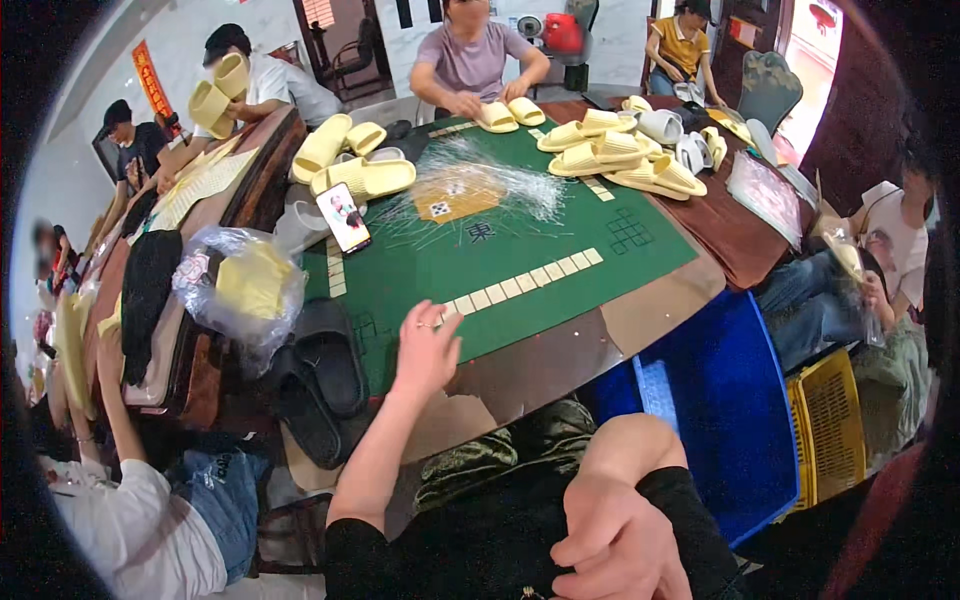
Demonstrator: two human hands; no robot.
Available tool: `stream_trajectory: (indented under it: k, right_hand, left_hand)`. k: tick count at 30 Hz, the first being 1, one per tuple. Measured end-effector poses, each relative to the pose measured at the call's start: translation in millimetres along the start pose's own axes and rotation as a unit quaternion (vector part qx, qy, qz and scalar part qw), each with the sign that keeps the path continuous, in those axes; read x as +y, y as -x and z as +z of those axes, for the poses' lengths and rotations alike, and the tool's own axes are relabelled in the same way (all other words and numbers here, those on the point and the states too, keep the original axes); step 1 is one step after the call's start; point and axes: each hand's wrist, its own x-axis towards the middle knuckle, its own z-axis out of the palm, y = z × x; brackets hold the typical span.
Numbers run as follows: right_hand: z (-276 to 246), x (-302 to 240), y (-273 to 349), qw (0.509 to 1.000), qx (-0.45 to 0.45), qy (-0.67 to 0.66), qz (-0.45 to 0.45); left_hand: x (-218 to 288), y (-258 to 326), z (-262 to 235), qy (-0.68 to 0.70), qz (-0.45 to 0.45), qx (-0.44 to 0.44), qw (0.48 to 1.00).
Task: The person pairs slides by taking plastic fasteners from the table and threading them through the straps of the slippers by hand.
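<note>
My left hand (428,345) is held palm down over the near edge of the green table mat (510,325), fingers stretched and apart, holding nothing. Its fingertips are by the left end of a printed row of pale tiles (525,285). In front of my chest, my right hand (620,540) is turned back toward my body, its fingers loosely bent and apart, with nothing visible in it. Beyond my left hand lies a heap of thin clear strands (490,190). A phone (345,218) leans against yellow slippers (362,178) at the left.
Yellow and grey slippers (625,150) pile up at the far right. Black slippers (320,380) and a clear bag of yellow pieces (245,285) sit left. A blue crate (720,410) and yellow basket (830,420) stand right. Across the table, a person (475,60) handles slippers; others work around.
</note>
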Motion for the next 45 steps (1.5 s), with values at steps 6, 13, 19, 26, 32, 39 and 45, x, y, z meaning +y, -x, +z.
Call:
stream_trajectory:
  k: [6,13,19,26,32,39,45]
  right_hand:
    - [-24.7,20.4,15.7,0.997,0.030,0.013,0.067]
    - [-98.6,54.8,50.7,0.971,-0.194,-0.011,0.139]
    - [-189.4,163.6,195.6,0.736,0.189,0.293,0.580]
    - [-396.8,211.0,335.5,0.470,0.443,0.293,0.705]
    - [-428.3,263.3,360.0,0.428,0.438,0.355,0.706]
    - [-467.9,260.1,360.5,0.357,0.499,0.339,0.713]
    - [-407.1,224.8,353.8,0.520,0.589,0.254,0.564]
  left_hand:
    - [-11.1,14.5,38.8,0.119,-0.032,0.001,0.992]
    - [-17.9,9.9,35.8,0.170,-0.123,0.043,0.977]
    - [-13.3,7.5,32.1,0.173,-0.140,0.025,0.975]
    - [-7.7,-4.9,24.8,0.183,-0.170,-0.001,0.968]
    - [-13.2,-5.1,26.2,0.169,-0.179,-0.026,0.969]
    - [-8.6,-8.0,32.3,0.183,-0.170,-0.034,0.968]
    - [-14.5,4.4,27.8,0.191,-0.176,-0.018,0.966]
